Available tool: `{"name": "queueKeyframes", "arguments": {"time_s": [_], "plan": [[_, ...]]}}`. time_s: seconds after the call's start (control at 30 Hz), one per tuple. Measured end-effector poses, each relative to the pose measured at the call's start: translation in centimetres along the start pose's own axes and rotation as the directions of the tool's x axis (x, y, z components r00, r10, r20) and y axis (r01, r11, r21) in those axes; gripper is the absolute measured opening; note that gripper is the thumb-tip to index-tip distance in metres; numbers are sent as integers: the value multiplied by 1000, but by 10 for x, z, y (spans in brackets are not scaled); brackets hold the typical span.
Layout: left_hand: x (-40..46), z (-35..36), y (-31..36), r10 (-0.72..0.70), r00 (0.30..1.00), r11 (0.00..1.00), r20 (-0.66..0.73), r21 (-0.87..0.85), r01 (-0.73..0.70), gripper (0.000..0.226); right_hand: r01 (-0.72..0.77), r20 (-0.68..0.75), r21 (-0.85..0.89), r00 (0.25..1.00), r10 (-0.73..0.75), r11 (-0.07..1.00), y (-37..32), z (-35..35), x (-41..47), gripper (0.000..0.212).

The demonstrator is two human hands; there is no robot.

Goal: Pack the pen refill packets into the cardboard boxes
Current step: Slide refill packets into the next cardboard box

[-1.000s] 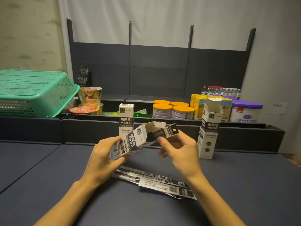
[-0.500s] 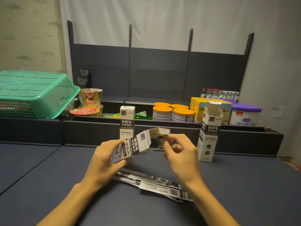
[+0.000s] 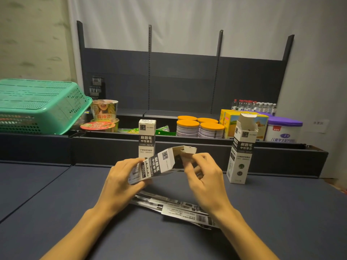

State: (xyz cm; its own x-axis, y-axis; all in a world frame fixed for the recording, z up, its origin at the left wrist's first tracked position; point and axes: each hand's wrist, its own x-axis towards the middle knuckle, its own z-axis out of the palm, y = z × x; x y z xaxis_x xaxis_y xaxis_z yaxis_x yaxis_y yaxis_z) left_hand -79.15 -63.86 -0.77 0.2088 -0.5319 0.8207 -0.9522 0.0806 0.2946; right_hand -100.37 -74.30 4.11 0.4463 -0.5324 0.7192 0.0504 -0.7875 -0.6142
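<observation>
A white-and-black printed cardboard box (image 3: 159, 164) is held tilted above the dark blue table (image 3: 56, 203), its lower end wrapped by the left hand (image 3: 122, 181) in a closed grip. Its open top flap (image 3: 187, 150) is pinched by the right hand (image 3: 204, 177). Flat black-and-white pen refill packets (image 3: 180, 209) lie on the table just below both grips. A closed matching box (image 3: 147, 139) stands behind the held one; an open-topped box (image 3: 241, 151) stands right of the right grip.

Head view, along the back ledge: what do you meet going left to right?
Green basket → instant noodle cups → orange-lidded tins → yellow box → purple-lidded tub.
</observation>
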Motion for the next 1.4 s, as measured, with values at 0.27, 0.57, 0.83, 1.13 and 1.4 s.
{"name": "queueKeyframes", "arguments": {"time_s": [0.27,0.57,0.83,1.13,1.4], "plan": [[0,2,-1,0,1000,1000,3,8,0,60,28,30,-6,999,-27,1000,2,0,0,16],[1,-1,-6,-47,998,998,-31,44,48,62,-123,176,-41,976,128,992,10,-28,7,8],[3,-3,-6,-62,998,996,-15,65,62,61,-209,536,-459,710,457,864,21,-43,5,18],[-1,-3,-2,-59,998,995,-29,77,61,61,-112,588,-564,642,492,818,26,-38,-2,15],[0,-3,-3,-83,996,994,-22,72,84,60,-85,492,-516,785,377,852,24,-33,-1,8]]}}
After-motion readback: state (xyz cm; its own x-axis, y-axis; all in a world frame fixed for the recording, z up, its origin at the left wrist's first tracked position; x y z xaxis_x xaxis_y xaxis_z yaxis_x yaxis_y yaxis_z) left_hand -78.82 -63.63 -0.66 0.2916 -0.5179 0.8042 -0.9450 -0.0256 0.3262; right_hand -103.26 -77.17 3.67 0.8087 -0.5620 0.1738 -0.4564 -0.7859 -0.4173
